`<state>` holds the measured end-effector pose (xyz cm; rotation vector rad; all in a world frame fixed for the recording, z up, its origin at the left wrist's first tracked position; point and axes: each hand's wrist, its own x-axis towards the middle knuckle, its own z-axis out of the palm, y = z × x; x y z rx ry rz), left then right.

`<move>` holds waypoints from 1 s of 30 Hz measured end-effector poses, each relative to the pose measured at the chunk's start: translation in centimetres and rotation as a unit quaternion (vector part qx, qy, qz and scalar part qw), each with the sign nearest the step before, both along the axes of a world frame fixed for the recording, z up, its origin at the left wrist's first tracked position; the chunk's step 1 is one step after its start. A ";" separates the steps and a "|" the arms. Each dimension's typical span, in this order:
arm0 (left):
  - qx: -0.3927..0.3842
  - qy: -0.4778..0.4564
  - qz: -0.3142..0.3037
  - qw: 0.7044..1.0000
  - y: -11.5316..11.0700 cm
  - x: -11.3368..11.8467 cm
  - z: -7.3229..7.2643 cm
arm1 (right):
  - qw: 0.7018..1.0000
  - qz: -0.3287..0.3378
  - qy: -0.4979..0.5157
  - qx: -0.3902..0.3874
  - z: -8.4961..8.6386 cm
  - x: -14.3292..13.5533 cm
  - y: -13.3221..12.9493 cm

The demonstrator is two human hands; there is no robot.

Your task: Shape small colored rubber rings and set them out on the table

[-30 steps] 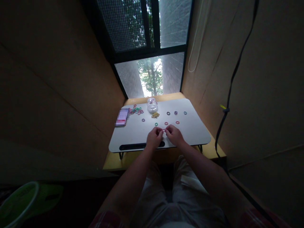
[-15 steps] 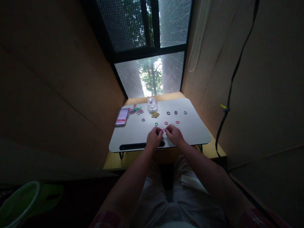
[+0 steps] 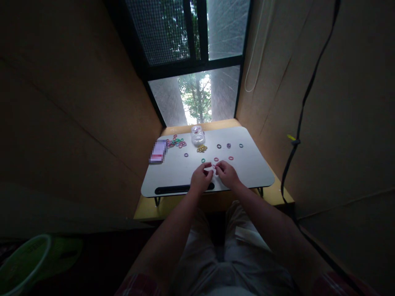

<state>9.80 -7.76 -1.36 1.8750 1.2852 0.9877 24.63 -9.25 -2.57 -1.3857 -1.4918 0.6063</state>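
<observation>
My right hand (image 3: pixel 226 174) pinches a small pink ring (image 3: pixel 214 166) over the front middle of the white table (image 3: pixel 166 174). Just left of it, my left hand (image 3: pixel 201 178) has its thumb and fingers apart, with nothing seen between them. Beyond the hands lie a green ring (image 3: pixel 203 160), a pink ring (image 3: pixel 216 159) and a red ring (image 3: pixel 231 158). A purple ring (image 3: pixel 186 155) lies farther left. Gold rings (image 3: pixel 201 149) form a small heap in front of a clear container (image 3: pixel 198 136).
Mixed coloured rings (image 3: pixel 177 142) lie in a pile near a phone (image 3: pixel 158 151) at the left. Three darker rings sit at the back right. A black strip (image 3: pixel 173 190) runs along the front edge. A strap (image 3: pixel 304 102) hangs at the right.
My left fingers have opened and come off the pink ring. The ring is now tilted in my right hand's fingers.
</observation>
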 end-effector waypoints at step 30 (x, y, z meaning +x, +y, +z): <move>0.011 0.035 0.004 0.999 -0.3 0.0 0.0 | 1.000 0.018 0.012 0.004 0.2 0.1 -0.1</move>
